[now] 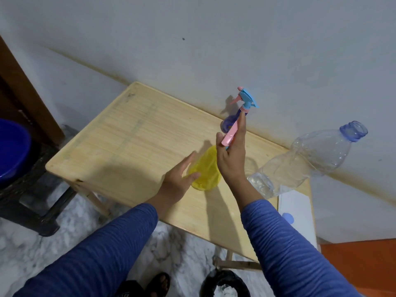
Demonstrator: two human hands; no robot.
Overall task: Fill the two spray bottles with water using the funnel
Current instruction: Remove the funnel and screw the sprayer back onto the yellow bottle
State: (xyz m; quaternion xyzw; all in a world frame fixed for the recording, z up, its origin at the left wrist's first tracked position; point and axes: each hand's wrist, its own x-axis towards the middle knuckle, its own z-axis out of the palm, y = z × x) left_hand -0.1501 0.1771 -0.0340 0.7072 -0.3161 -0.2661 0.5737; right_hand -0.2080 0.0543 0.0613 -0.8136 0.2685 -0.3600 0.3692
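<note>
A yellow translucent spray bottle body stands without its head in the middle of the wooden table. My left hand is beside it with straight fingers, thumb touching its side. My right hand is raised above the yellow bottle and pinches a pink spray head between thumb and fingers. Behind it, by the wall, stands a purple spray bottle with its blue and pink head on. A large clear water bottle, uncapped, leans at the right. I cannot make out a funnel.
A blue cap lies on a white sheet at the table's right end. A blue tub sits on a dark stool to the left. The wall runs close behind the table. Below are a marble floor and a dark bin.
</note>
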